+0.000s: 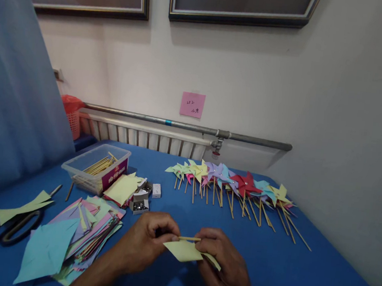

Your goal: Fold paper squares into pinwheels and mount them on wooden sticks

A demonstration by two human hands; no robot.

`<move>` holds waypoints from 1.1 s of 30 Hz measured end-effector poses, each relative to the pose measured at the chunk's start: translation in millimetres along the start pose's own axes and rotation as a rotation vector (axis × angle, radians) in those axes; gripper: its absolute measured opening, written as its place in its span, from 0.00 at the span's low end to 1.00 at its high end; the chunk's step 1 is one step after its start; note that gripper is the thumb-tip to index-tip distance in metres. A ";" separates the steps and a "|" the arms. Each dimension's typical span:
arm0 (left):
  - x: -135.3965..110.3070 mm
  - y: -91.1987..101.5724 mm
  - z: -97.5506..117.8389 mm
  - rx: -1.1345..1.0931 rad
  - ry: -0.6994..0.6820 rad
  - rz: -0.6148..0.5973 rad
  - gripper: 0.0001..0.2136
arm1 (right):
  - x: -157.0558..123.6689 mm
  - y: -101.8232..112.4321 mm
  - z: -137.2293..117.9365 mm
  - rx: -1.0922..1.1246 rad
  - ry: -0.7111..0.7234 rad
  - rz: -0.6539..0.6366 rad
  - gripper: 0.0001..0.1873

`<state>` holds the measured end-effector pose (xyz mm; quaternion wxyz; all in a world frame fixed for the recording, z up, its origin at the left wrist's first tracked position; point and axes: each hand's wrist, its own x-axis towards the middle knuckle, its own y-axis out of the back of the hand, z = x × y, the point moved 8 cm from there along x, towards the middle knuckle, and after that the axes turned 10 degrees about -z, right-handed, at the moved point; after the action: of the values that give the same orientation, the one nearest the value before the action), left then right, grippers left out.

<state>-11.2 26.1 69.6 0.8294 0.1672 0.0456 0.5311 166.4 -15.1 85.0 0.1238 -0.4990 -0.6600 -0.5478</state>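
Between my two hands, above the table's front, is a thin wooden stick lying level, with a pale yellow sheet of paper just below it. My left hand pinches the stick's left end between thumb and fingers. Closed around the paper's right side is my right hand, its fingers also at the stick's right end. A part of the paper curls out beneath the right fingers. Whether a pin joins stick and paper is hidden by the fingers.
Finished paper pinwheels lie in a row at the back right. To the left are a clear plastic box of sticks, small boxes of metal pins, stacked coloured paper and black-handled scissors. A radiator runs behind.
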 end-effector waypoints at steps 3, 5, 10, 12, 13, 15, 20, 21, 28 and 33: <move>0.3 0.5 -0.2 0.026 -0.019 0.002 0.08 | -0.5 -0.1 0.0 -0.011 -0.001 0.003 0.11; 0.3 0.7 -0.3 0.039 -0.021 0.002 0.09 | -0.5 0.7 -0.7 -0.030 0.007 0.021 0.11; -0.6 1.7 -0.4 0.058 -0.011 0.009 0.08 | 0.6 1.6 -0.3 -0.037 0.002 0.038 0.10; -0.7 1.9 -1.1 0.058 -0.008 0.014 0.08 | 0.1 1.4 -0.1 -0.027 -0.004 0.036 0.10; -0.6 1.9 -1.4 0.057 -0.009 0.016 0.08 | -0.3 1.3 0.2 -0.022 -0.010 0.035 0.10; -0.2 1.4 -1.7 0.060 -0.017 0.017 0.08 | -0.9 1.2 0.9 -0.009 -0.022 0.038 0.11; 0.2 -1.4 -3.1 0.053 -0.039 0.009 0.07 | 0.4 1.4 2.9 0.017 -0.047 0.055 0.12; 0.0 -2.0 -3.6 0.050 -0.040 0.007 0.06 | 0.8 1.1 3.5 0.024 -0.053 0.056 0.12; 0.6 -3.1 -13.1 0.091 0.014 -0.009 0.06 | -0.2 -4.8 22.6 0.201 -0.228 0.084 0.10; 5.8 3.2 -31.6 0.108 0.123 -0.009 0.10 | -16.5 -19.8 74.1 0.534 -0.663 0.140 0.14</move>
<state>-19.5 39.8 41.5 0.8172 0.1783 0.1258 0.5334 186.8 40.9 34.1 0.0667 -0.6422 -0.7471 -0.1578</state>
